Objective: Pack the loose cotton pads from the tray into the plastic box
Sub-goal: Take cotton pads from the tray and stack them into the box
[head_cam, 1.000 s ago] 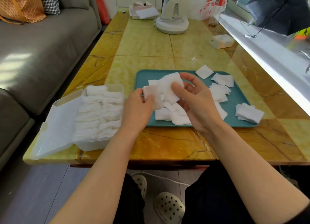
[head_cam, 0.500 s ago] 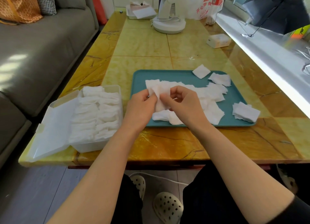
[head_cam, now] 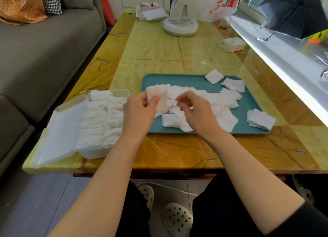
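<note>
Pads [head_cam: 158, 99] in left hand [head_cam: 140, 113], right hand [head_cam: 198, 114] perhaps empty

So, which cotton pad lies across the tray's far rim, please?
The lone pad, turned cornerwise, far right on the tray; no other reaches that rim.

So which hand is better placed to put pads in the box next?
Left. The left hand grips a stack of pads and sits beside the plastic box; the right hand is farther, over the tray.
</note>
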`<state>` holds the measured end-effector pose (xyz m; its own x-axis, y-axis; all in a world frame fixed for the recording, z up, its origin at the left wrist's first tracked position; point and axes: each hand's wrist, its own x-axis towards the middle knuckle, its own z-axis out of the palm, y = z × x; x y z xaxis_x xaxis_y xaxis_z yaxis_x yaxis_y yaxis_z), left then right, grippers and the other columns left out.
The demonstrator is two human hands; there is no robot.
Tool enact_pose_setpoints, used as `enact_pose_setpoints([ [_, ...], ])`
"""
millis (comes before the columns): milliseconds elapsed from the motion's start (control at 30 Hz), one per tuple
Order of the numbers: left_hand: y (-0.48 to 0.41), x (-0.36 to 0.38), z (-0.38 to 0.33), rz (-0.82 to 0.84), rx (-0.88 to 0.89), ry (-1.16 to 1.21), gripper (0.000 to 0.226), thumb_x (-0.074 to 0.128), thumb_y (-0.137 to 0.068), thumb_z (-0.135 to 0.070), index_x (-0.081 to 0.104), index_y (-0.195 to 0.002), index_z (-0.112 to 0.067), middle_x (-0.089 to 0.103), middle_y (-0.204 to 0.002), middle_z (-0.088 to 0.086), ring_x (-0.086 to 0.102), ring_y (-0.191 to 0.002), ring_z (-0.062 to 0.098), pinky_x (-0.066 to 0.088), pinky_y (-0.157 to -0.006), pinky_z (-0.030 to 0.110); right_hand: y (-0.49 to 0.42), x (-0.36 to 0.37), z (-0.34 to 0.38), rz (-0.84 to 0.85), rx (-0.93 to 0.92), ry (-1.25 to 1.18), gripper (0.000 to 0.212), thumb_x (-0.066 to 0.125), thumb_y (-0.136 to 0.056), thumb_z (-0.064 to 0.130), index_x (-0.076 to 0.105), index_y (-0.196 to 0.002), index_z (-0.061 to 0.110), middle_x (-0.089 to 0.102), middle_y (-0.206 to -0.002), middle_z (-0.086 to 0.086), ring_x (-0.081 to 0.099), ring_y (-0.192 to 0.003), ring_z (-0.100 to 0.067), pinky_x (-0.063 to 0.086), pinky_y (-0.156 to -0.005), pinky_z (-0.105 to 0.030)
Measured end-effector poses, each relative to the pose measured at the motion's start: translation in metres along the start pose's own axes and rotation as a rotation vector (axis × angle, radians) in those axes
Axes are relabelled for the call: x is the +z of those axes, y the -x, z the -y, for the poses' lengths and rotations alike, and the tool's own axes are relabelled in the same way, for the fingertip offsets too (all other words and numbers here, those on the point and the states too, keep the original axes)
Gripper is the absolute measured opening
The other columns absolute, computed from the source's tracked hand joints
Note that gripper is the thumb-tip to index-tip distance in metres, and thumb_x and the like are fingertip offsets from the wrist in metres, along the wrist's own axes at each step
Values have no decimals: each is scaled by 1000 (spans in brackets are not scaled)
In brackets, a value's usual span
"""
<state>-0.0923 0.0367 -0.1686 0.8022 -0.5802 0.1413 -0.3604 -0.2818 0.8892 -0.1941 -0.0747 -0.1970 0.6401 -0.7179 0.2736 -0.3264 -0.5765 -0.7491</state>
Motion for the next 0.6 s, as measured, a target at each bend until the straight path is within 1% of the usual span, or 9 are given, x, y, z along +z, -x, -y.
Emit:
enact_pose_setpoints([
  [33, -1, -1, 2, -15, 6, -12, 17, 58, -93, -20, 66, -85, -8, 69, -88, 19, 60, -76, 25, 44, -62, 35, 0, 2, -4, 98, -11, 84, 15, 57, -93, 14, 60, -107, 16, 61, -99, 5, 58, -92, -12, 48, -84, -27],
  [100, -3, -1, 5, -25, 19, -33, 20, 58, -92, -20, 67, -85, -3, 69, -87, 21, 58, -75, 26, 44, -61, 36, 0, 5, -9, 297, -12, 270, 29, 66, -86, 28, 60, -114, 19, 60, -111, 2, 54, -102, -14, 45, -90, -29],
  [167, -3, -1, 6, -26, 30, -48, 23, 58, -92, -20, 68, -88, 0, 68, -84, 20, 53, -70, 19, 37, -56, 28, 0, 8, -9, 408, -22, 450, 43, 69, -81, 39, 59, -118, 20, 57, -117, 0, 50, -110, -19, 42, -90, -32],
  [233, -2, -1, 8, -21, 39, -46, 23, 58, -92, -21, 68, -88, -1, 68, -82, 18, 51, -68, 16, 35, -55, 25, -2, 11, -5, 392, -59, 568, 38, 64, -85, 38, 59, -118, 21, 56, -119, -1, 49, -111, -21, 42, -88, -33],
  [333, -3, -2, 8, -16, 40, -51, 22, 58, -92, -21, 67, -86, -2, 68, -81, 16, 49, -64, 14, 33, -50, 16, -1, 15, 1, 301, -122, 669, 24, 50, -95, 29, 62, -112, 17, 59, -115, -4, 52, -103, -23, 43, -83, -32],
  [400, -4, -2, 7, -23, 34, -52, 22, 58, -93, -21, 67, -86, -2, 67, -80, 15, 50, -64, 14, 33, -49, 16, -1, 15, 2, 248, -126, 652, 26, 46, -97, 29, 64, -109, 16, 60, -111, -4, 53, -101, -22, 46, -83, -33],
  [467, -4, -5, 7, -44, 39, -60, 18, 56, -94, -20, 64, -85, -5, 63, -74, 9, 50, -66, 13, 34, -51, 14, 0, 12, 1, 200, -115, 537, 25, 48, -96, 32, 65, -107, 17, 61, -110, -1, 52, -102, -18, 43, -84, -29],
  [533, -3, -7, 5, -79, 46, -59, 11, 52, -96, -17, 58, -87, -11, 53, -71, -2, 45, -64, 9, 35, -50, 7, -1, 9, 3, 136, -81, 313, 20, 52, -95, 30, 65, -102, 17, 63, -104, 1, 52, -97, -11, 40, -83, -22],
  [600, -3, -9, 5, -99, 42, -54, 10, 49, -97, -16, 58, -94, -13, 51, -77, -2, 44, -69, 12, 34, -52, 3, 1, 4, 9, 61, -21, 66, 11, 51, -96, 24, 60, -93, 18, 61, -92, 6, 51, -84, -4, 41, -76, -13],
])
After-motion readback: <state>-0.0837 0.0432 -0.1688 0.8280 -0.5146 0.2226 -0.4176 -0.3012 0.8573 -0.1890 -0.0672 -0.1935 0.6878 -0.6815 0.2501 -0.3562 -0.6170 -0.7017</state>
